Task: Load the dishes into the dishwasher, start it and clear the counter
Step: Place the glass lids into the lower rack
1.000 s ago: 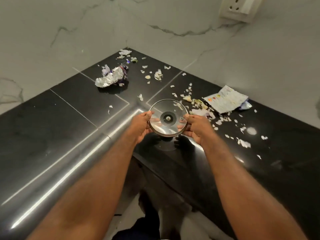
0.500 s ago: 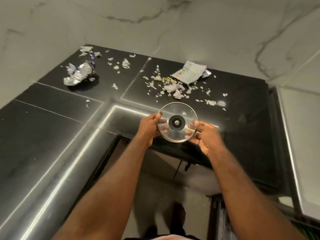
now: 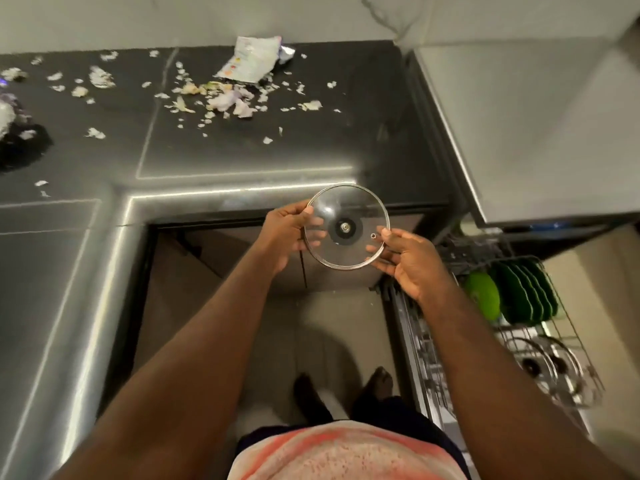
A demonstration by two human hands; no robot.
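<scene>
Gripping round clear glass lid with metal rim (image 3: pixel 347 226) at opposite edges: left hand (image 3: pixel 284 234) thumb over rim, fingers behind glass; right hand (image 3: pixel 406 258) pinching right rim. Lid held in air past dark surface (image 3: pixel 242 154) edge, beside pulled-out dishwasher rack (image 3: pixel 540 341) holding green plates (image 3: pixel 523 292).

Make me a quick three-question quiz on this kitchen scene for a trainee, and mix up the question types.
1. Multiple choice: what do the left hand and right hand hold between them?
A) glass lid
B) steel pot
C) wooden spoon
2. True or false: the green plates stand on edge in the dishwasher rack.
3. Fill in: food scraps litter the dark ____.

Key: 1 A; 2 true; 3 counter.
</scene>
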